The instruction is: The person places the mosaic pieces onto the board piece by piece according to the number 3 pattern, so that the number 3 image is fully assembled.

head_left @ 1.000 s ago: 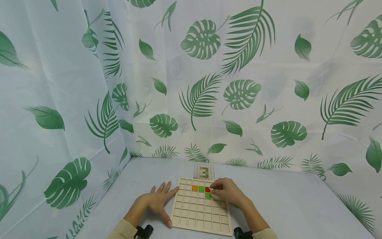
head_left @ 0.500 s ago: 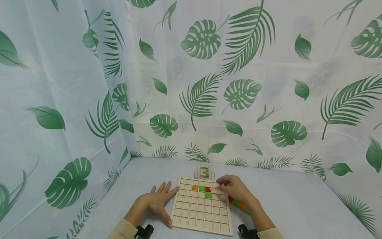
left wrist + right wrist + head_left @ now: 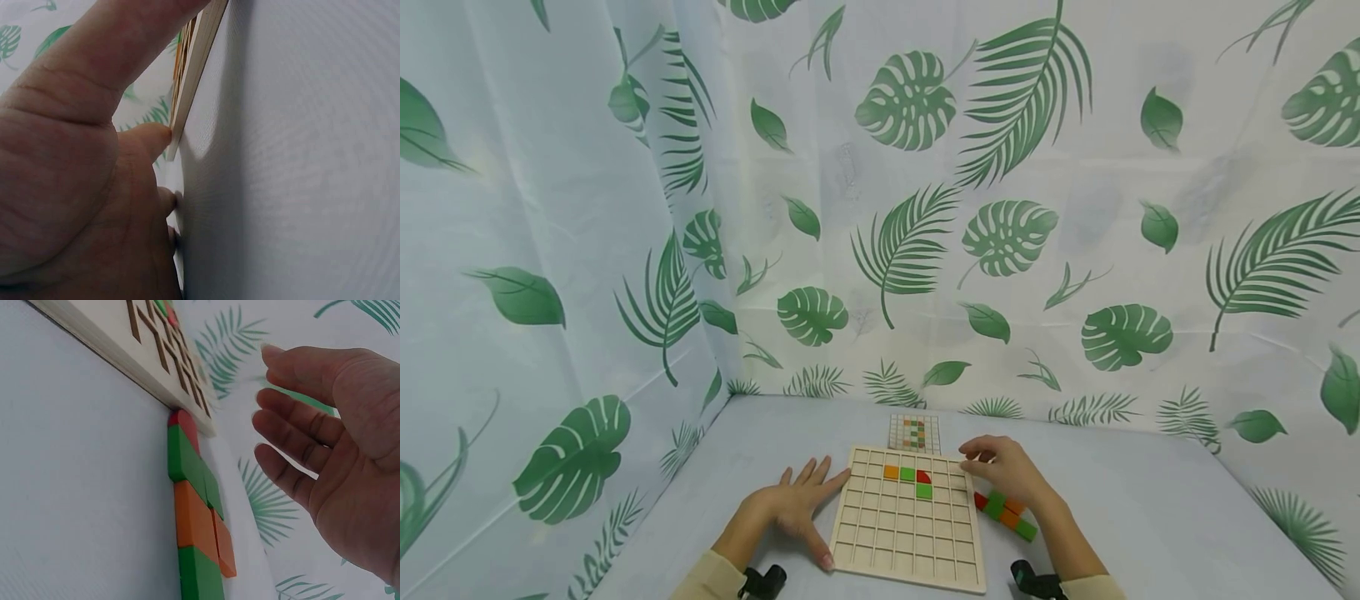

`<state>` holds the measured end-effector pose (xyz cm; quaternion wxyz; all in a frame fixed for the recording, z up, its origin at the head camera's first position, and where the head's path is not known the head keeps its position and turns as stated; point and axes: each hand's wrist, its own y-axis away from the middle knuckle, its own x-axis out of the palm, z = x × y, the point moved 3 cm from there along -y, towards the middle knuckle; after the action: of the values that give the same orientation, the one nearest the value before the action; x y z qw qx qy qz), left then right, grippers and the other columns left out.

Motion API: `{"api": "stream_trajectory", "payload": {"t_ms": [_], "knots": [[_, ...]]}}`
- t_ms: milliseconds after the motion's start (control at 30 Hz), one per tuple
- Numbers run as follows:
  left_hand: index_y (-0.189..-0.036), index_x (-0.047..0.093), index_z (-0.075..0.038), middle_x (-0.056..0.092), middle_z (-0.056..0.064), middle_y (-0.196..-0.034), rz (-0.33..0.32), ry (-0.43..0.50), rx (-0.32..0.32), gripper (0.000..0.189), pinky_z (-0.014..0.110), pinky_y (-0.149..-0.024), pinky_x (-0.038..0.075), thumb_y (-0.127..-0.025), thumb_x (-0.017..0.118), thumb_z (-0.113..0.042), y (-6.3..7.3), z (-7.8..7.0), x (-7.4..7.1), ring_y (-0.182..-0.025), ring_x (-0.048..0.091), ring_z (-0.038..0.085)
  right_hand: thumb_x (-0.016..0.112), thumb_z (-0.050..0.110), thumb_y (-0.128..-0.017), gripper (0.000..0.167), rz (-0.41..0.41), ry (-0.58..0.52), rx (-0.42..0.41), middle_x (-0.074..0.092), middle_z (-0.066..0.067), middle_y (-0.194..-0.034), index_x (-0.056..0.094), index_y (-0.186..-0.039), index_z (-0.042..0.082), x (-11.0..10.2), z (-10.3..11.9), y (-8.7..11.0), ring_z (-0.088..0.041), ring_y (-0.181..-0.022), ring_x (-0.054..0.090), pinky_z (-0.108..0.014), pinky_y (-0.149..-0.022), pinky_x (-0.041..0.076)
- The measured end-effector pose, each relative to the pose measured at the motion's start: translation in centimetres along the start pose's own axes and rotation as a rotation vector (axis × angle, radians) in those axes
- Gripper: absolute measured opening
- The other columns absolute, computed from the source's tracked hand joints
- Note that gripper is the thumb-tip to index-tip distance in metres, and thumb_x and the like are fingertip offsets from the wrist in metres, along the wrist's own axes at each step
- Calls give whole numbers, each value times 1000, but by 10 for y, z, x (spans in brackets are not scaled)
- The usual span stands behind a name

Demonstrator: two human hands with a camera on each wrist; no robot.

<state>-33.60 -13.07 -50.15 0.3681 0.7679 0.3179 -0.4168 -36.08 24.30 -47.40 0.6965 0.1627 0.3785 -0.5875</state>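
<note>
A square wooden grid board [image 3: 895, 533] lies on the table. An orange tile [image 3: 891, 472], a green tile [image 3: 907, 474] and a red rounded tile [image 3: 923, 477] form a row in its cells, with another green tile [image 3: 924, 492] below the red one. With fingers spread, my left hand [image 3: 792, 507] touches the board's left edge, its thumb at the near corner. Above the board's right edge hovers my right hand [image 3: 1006, 473], fingers loosely bent and nothing between them in the right wrist view. Under it sits a group of loose red, green and orange blocks [image 3: 194, 512].
Behind the board lies a small printed card [image 3: 913, 432] with a grid of coloured squares. A white cloth with green leaves [image 3: 992, 233] hangs behind and at the left. Pale cloth [image 3: 1135, 508] covers the table.
My right hand has drawn away from the red tile, which stays in its cell, and moved right. The loose blocks have come into view. My left hand has kept its place.
</note>
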Motion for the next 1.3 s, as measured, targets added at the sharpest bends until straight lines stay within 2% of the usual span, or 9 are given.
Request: {"api": "stream_trajectory", "payload": {"t_ms": [300, 500, 767, 1033, 1300], "knots": [[-168, 15, -34, 2, 17, -176, 4, 10, 8, 135, 73, -124, 2, -63, 94, -62, 2, 0, 0, -162, -1, 42, 79, 17, -93, 21, -10, -8, 56, 74, 3, -100, 78, -111, 7, -9, -7, 1, -15, -86, 60, -27, -72, 52], [-168, 14, -35, 2, 17, -176, 4, 12, 8, 135, 73, -124, 1, -63, 94, -61, 1, 0, 0, -162, -2, 42, 78, 17, -93, 19, 8, -5, 104, 73, 3, -97, 79, -110, 8, -11, -11, 2, -15, -87, 60, -27, -75, 52], [-168, 15, -34, 3, 17, -176, 3, 0, 4, 135, 73, -124, 2, -63, 94, -62, 1, 0, 1, -162, 0, 42, 79, 18, -93, 21, 52, -4, 164, 74, 0, -101, 78, -112, 9, -17, -20, 6, -17, -89, 63, -32, -79, 54], [-168, 15, -34, 3, 16, -176, 3, -4, 2, 135, 73, -124, 2, -63, 94, -62, 1, 1, 1, -163, -1, 42, 81, 17, -90, 23, 125, 7, 190, 72, -1, -98, 79, -111, 7, -27, -26, 14, -19, -85, 59, -33, -74, 53], [-168, 13, -34, 3, 17, -176, 1, -9, 16, 135, 74, -124, 2, -63, 94, -62, 0, 0, 0, -162, -1, 42, 82, 11, -86, 22, 159, -5, 234, 71, -2, -90, 79, -107, 7, -35, -35, 20, -20, -80, 58, -33, -70, 52]]}}
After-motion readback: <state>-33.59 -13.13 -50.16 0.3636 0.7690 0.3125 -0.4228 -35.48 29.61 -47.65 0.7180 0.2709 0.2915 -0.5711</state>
